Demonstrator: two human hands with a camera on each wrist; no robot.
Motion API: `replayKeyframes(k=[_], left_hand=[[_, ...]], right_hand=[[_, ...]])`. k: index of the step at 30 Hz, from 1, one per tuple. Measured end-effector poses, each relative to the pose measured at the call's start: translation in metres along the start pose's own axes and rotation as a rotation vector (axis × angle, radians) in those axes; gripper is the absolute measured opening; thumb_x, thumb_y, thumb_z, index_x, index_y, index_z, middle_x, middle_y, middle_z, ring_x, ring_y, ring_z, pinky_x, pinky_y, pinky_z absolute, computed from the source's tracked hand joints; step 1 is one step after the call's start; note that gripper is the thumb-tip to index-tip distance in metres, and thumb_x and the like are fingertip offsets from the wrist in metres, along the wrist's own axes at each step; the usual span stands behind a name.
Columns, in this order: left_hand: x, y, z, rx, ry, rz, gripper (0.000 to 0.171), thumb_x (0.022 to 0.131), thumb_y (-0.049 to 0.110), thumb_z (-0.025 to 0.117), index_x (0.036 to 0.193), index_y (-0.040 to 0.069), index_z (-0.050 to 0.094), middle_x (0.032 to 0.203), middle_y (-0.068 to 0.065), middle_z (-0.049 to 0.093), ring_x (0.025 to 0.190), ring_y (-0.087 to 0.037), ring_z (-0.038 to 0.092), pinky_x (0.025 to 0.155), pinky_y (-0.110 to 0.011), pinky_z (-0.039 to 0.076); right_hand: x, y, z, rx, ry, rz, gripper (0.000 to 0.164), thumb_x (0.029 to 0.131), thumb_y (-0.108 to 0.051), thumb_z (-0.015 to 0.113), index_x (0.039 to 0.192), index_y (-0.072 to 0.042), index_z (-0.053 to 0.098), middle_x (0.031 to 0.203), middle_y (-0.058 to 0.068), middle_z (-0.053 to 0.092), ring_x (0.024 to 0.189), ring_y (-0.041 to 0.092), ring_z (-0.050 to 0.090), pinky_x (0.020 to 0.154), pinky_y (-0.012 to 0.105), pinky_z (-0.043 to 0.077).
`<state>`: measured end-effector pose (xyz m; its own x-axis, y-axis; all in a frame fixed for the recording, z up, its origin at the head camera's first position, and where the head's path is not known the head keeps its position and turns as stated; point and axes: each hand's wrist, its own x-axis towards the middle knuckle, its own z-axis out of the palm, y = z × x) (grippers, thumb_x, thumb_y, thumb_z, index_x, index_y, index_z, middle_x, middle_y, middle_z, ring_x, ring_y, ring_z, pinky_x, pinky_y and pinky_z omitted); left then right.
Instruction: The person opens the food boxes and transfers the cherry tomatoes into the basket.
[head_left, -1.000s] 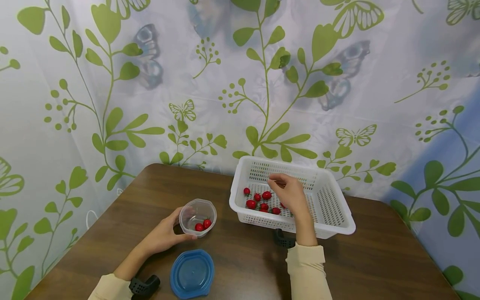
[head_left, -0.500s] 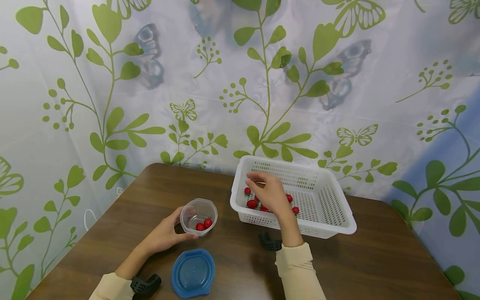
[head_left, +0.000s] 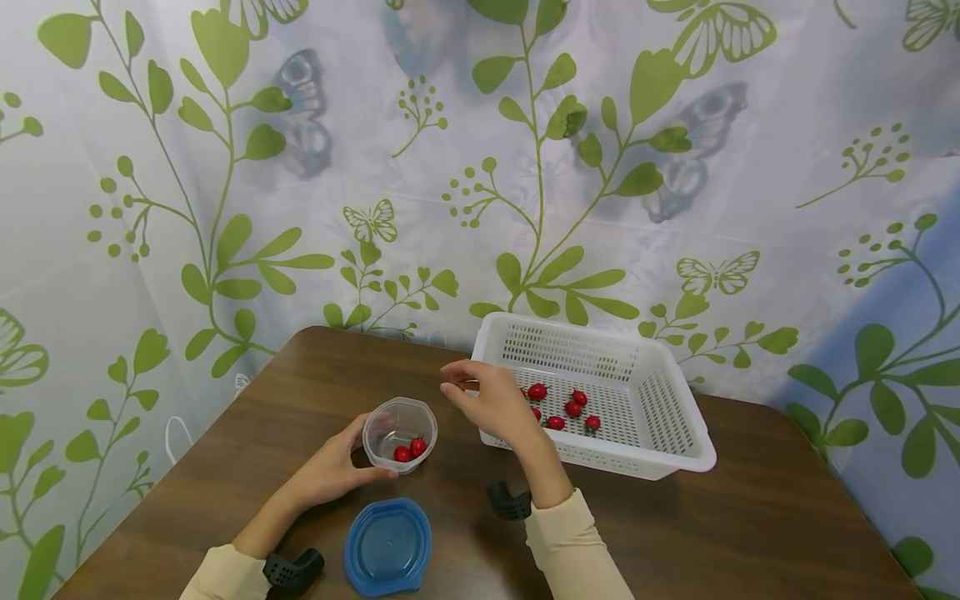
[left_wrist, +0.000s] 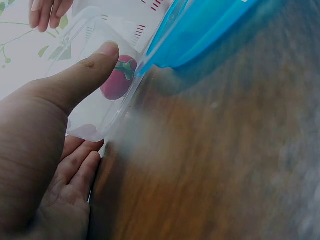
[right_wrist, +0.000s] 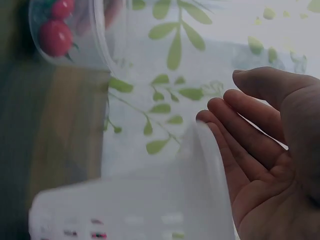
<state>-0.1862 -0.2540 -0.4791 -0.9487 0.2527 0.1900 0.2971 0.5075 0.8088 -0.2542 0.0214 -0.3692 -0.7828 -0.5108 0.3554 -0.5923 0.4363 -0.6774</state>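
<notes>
My left hand (head_left: 330,467) holds a small clear plastic container (head_left: 380,427) on the table, thumb at its near side and fingers round the other. Two red cherry tomatoes (head_left: 409,450) lie in it; one tomato (left_wrist: 118,80) with a green stem shows through the wall in the left wrist view. My right hand (head_left: 498,404) hovers over the left edge of a white perforated basket (head_left: 652,437). Its fingers (right_wrist: 250,132) are loosely bent with the thumb apart, and nothing shows between them. Several cherry tomatoes (head_left: 556,422) lie in the basket; the hand hides part of its left side.
A blue lid (head_left: 387,547) lies on the brown wooden table (head_left: 712,533), just in front of the container. Behind the table hangs a curtain (head_left: 420,183) with green leaves and butterflies. The basket stands near the back edge.
My right hand has moved left from over the middle of the basket to its left edge, uncovering tomatoes there. My left hand and the container have stayed in place.
</notes>
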Motion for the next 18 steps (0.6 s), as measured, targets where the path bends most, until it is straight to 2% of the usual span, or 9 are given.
replayKeyframes(k=[7, 14, 18], left_hand=[[0.0, 0.0, -0.001, -0.015, -0.008, 0.006, 0.092, 0.083, 0.042, 0.087, 0.155, 0.013, 0.038, 0.148, -0.01, 0.056, 0.139, -0.034, 0.053, 0.114, -0.059, 0.041], [-0.001, 0.0, -0.001, -0.012, -0.014, 0.013, 0.092, 0.084, 0.042, 0.086, 0.155, 0.01, 0.037, 0.15, -0.011, 0.054, 0.139, -0.036, 0.053, 0.113, -0.058, 0.042], [-0.002, 0.0, -0.001, -0.007, -0.021, 0.02, 0.092, 0.085, 0.041, 0.085, 0.156, 0.011, 0.036, 0.149, -0.009, 0.055, 0.138, -0.033, 0.054, 0.114, -0.052, 0.045]], right_hand=[[0.001, -0.014, 0.022, -0.066, -0.108, -0.052, 0.027, 0.098, -0.018, 0.072, 0.123, -0.007, 0.073, 0.119, 0.008, 0.075, 0.107, 0.021, 0.073, 0.095, 0.038, 0.06], [-0.001, -0.025, 0.037, -0.185, -0.165, -0.106, 0.029, 0.099, -0.02, 0.071, 0.125, -0.007, 0.072, 0.12, 0.008, 0.075, 0.108, 0.024, 0.072, 0.094, 0.033, 0.06], [-0.002, -0.031, 0.046, -0.236, -0.205, -0.129, 0.029, 0.099, -0.022, 0.071, 0.124, -0.008, 0.073, 0.116, 0.006, 0.076, 0.102, 0.017, 0.073, 0.087, 0.024, 0.06]])
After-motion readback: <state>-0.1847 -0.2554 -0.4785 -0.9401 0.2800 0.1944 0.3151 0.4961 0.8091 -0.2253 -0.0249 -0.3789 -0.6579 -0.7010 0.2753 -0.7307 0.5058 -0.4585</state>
